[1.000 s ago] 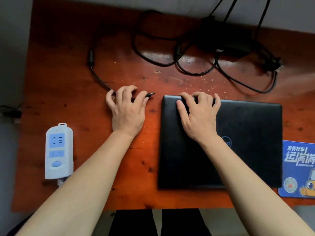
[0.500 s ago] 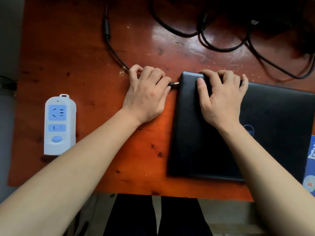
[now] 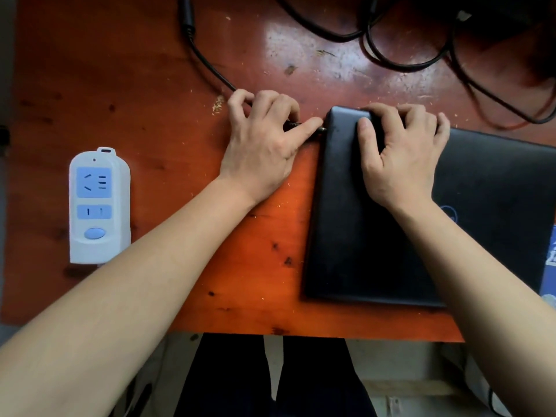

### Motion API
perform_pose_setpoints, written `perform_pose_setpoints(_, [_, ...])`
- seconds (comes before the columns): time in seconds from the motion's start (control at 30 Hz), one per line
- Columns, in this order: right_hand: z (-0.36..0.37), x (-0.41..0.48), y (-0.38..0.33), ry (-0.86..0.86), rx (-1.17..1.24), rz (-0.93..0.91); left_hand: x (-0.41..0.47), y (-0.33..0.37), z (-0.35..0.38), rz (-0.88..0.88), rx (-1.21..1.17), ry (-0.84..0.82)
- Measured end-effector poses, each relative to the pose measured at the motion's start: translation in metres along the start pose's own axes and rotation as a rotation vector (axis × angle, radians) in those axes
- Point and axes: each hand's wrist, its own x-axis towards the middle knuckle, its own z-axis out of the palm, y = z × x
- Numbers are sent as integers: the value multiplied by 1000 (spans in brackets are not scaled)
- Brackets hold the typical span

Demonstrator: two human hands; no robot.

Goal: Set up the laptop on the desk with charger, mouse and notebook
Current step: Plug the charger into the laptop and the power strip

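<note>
Well left of the laptop (image 3: 361,236), a white power strip (image 3: 99,206) with blue sockets lies flat near the left edge of the table (image 3: 150,85). A broad stretch of bare wood separates it from the laptop, and only the left forearm crosses it. Beyond that stretch, the black charger cable (image 3: 207,64) runs from the table's far side down towards the laptop's far-left corner.

The left hand (image 3: 261,145) lies just left of that corner. Its fingers (image 3: 270,100) are curled round the charger plug (image 3: 293,124), and the thumb lies along it towards the laptop. The plug's metal tip meets the laptop's left side just below the corner. Whether it is in the socket cannot be told.

The laptop lies closed and flat. Its near edge sits close to the table's near edge, with a narrow strip of wood left in front. The right hand (image 3: 397,158) rests on the lid at the far-left corner. Its fingers (image 3: 412,115) are bent over the laptop's far edge, slightly spread, and its thumb is pressed flat on the lid.

Beyond the laptop, loops of black cable (image 3: 406,55) lie on the glossy wood. Touching the laptop's right edge, a sliver of a blue mouse pad (image 3: 549,260) shows at the frame's side.
</note>
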Motion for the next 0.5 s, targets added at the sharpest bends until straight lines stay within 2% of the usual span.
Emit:
perform_pose_setpoints(0.27, [-1,0,0,-7,13,14,3,5,1,-139,-5,-24])
perform_pose_setpoints(0.5, [-2,0,0,-13,11,18,-5,1,6,9,-4,108])
